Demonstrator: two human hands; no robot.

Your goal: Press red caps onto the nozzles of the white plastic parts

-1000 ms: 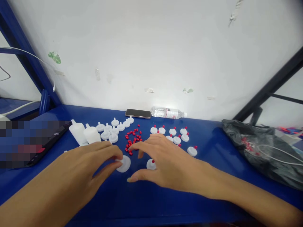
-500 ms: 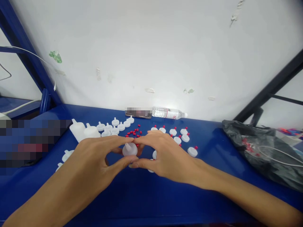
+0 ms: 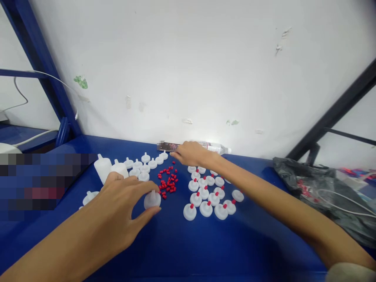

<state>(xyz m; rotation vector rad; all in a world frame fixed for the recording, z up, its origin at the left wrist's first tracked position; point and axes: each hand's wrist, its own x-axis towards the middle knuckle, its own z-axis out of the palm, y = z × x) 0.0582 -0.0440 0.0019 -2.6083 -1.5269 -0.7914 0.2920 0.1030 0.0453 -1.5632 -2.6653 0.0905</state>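
My left hand [image 3: 129, 207] has its thumb and fingers curved round a white nozzle cap [image 3: 152, 200] with its spout upward. No red tip shows on this cap. My right hand [image 3: 190, 153] reaches far back, beside the phone [image 3: 167, 147] and just above the small red caps [image 3: 169, 184]; its fingertips are mostly hidden. White nozzle caps without red tips [image 3: 145, 168] sit beyond my left hand. Under my right forearm stand several white nozzle caps with red tips [image 3: 206, 208].
White squeeze bottles [image 3: 102, 168] lie at the left. A clear plastic water bottle [image 3: 216, 147] rests along the wall. A black plastic bag [image 3: 289, 172] with a white cable [image 3: 337, 203] is on the right. Dark blue metal posts [image 3: 41, 58] frame the blue table [image 3: 176, 250].
My right hand has left the nozzle cap and moved away to the back of the table, near the phone. My left hand keeps the cap, shifted slightly left and nearer.
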